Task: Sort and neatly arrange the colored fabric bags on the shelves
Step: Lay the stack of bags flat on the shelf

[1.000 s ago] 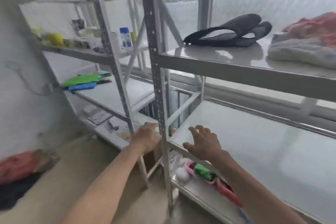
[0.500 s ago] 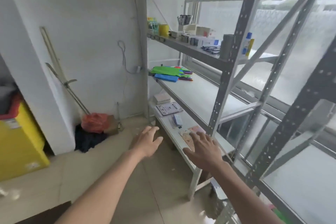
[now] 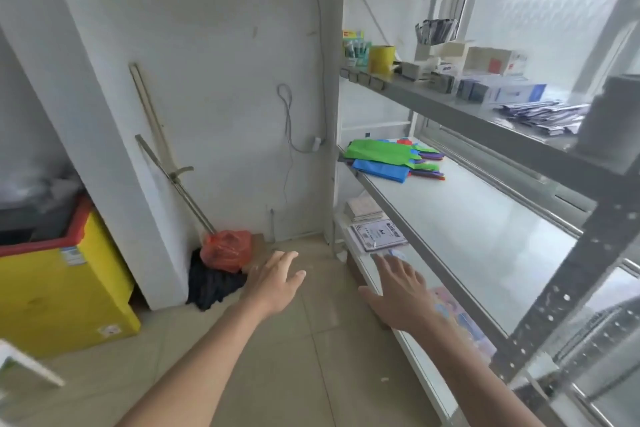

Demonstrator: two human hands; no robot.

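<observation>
A grey metal shelving rack point(image 3: 464, 121) fills the right side, its perforated upright point(image 3: 568, 284) nearest the camera. To the left stands a yellow chest freezer point(image 3: 65, 291) with a red rim; its small stickers are too blurred to read. Between freezer and rack the tiled floor point(image 3: 298, 350) lies open.

On the middle shelf point(image 3: 485, 215), at its far left end close to the front edge, lies the stack of fabric bags point(image 3: 384, 158): a green one on top, a blue one under it, purple and red edges showing. Their long axis runs along the shelf, with the handles pointing right. The shelf to their right is bare.

A mop point(image 3: 214, 270) leans in the wall corner with an orange plastic bag point(image 3: 227, 250) over its head. On the bottom shelf a paper pack point(image 3: 375, 236) reads "A4". A yellow tape roll point(image 3: 381, 59) sits on the upper shelf.

The left hand point(image 3: 273, 281) hovers over the floor with fingers spread, holding nothing. The right hand point(image 3: 401, 291), also spread and empty, hovers above the bottom shelf's front edge.
</observation>
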